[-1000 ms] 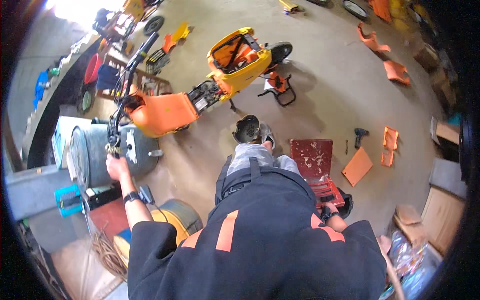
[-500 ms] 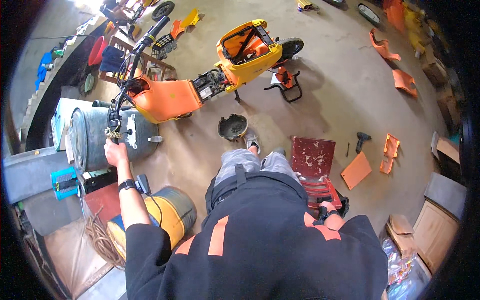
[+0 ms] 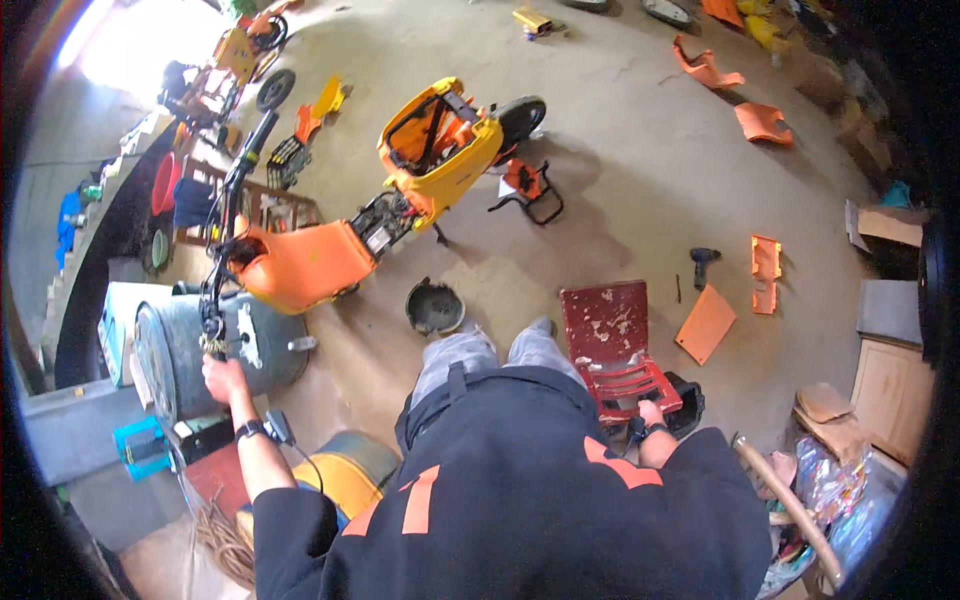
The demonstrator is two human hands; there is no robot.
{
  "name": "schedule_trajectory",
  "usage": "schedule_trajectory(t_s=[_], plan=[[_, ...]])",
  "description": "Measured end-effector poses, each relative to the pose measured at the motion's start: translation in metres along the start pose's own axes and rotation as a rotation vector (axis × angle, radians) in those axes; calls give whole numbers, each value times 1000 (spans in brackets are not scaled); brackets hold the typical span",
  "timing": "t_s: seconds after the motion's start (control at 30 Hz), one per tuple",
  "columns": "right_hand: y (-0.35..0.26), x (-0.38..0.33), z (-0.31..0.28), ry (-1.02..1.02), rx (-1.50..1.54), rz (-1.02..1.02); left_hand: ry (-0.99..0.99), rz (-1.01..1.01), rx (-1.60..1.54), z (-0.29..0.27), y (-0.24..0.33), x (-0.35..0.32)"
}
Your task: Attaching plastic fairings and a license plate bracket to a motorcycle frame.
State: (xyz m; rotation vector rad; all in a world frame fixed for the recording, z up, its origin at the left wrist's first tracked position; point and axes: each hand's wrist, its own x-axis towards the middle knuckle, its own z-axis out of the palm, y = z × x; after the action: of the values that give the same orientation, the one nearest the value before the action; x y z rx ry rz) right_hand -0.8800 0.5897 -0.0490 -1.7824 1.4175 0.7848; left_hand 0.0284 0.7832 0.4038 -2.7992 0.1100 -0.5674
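Observation:
My left hand [image 3: 224,379] is closed around the near end of the handlebar of a partly stripped orange and yellow scooter [image 3: 305,264]. The scooter stands on its wheels ahead of me, its frame bare in the middle and its seat opening uncovered. Low on my right, my right hand [image 3: 650,412] grips the slatted back of a small worn red chair [image 3: 606,322]. Part of its fingers is hidden by the wrist and the slats. A black tub [image 3: 435,306] sits on the floor between the scooter and my legs.
Right of the chair lie a power drill [image 3: 705,266], a flat orange panel [image 3: 706,324] and an orange frame piece [image 3: 766,274]. A blue-grey barrel [image 3: 180,350] lies beside my left hand, a yellow drum [image 3: 345,475] beside that forearm. A black stand [image 3: 540,207] rests behind the scooter.
The view has shifted, so the scooter and floor parts appear further left and mostly higher. My shoe beside the tub has drawn back. Both hands keep their holds.

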Motion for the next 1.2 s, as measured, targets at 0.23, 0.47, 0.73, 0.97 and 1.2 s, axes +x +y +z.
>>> schedule_trajectory(t_s=[0.23,0.47,0.73,0.97,1.2], plan=[[-45,-23,11,356,2273,418,-34,5,-63,3,-5,3],[-135,-23,-132,382,2351,283,-80,-66,-52,1,0,5],[-197,37,-238,378,2209,165,52,14,-117,3,-5,-1],[-231,31,-286,239,1950,117,43,21,-116,1,-6,-2],[-219,53,-265,135,1783,83,-6,3,-125,-7,-3,-3]])
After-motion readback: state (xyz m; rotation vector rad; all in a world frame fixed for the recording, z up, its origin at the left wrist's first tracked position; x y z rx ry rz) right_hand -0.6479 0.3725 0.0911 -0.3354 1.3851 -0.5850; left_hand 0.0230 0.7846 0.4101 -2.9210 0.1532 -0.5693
